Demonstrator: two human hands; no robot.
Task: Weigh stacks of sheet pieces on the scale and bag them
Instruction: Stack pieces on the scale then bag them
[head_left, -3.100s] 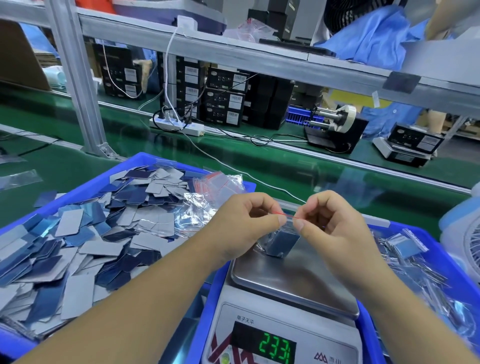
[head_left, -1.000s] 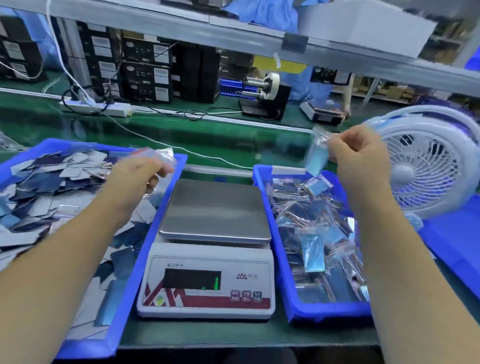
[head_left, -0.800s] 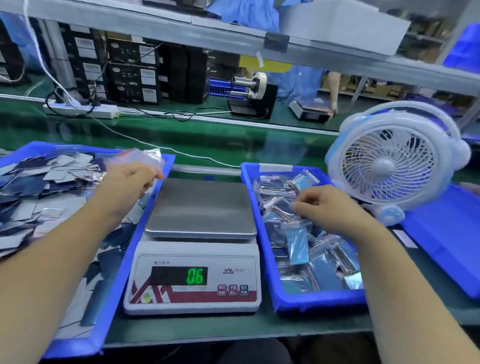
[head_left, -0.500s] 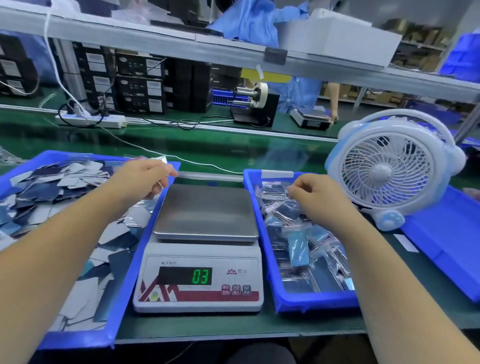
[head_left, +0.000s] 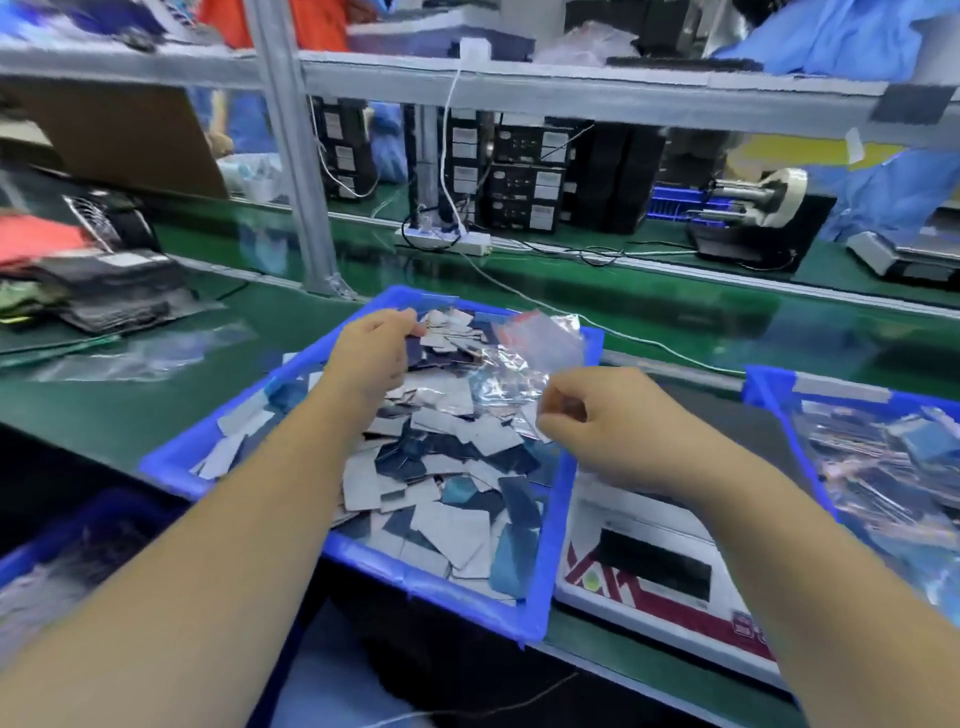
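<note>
A blue tray (head_left: 551, 525) holds a heap of grey and dark blue sheet pieces (head_left: 441, 467). Several empty clear bags (head_left: 524, 358) lie on the heap at its far right. My left hand (head_left: 371, 358) reaches over the far part of the heap, with its fingers curled down on some pieces there. Over the tray's right edge, my right hand (head_left: 597, 423) pinches the edge of a clear bag between thumb and fingers. The scale (head_left: 649, 566) stands to the right of the tray with a dark display, and my right arm partly hides it.
A second blue tray (head_left: 769, 395) with bagged pieces stands at the far right. Another blue bin (head_left: 78, 530) sits low at the left. Loose clear bags (head_left: 140, 353) and dark items lie on the green bench to the left. A metal post (head_left: 296, 156), a power strip and cables stand behind.
The view has swung left. My right hand left the tray of bagged pieces and came over to the clear bags in the left tray. My left hand reached farther into the heap.
</note>
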